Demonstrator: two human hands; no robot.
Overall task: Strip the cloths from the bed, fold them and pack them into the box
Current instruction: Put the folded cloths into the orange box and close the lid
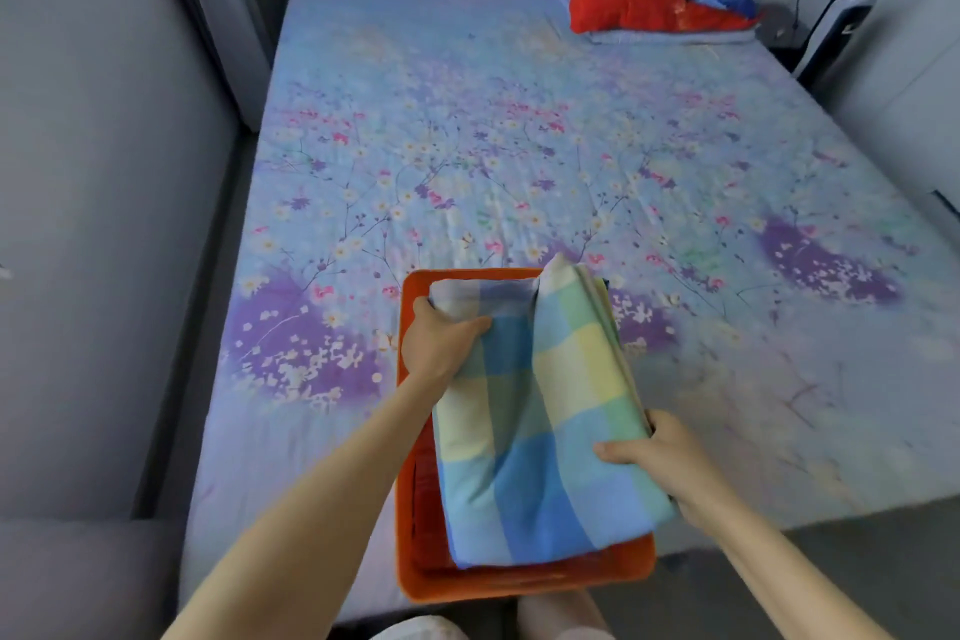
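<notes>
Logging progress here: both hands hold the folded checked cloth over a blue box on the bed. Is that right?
Not quite. The head view shows the box is orange, not blue. The left hand and right hand do hold the folded checked cloth over it on the bed.

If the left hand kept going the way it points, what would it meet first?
The folded checked cloth that the left hand holds: its raised middle fold lies straight ahead. Beyond that, probably the far rim of the orange box; depth is unclear.
</notes>
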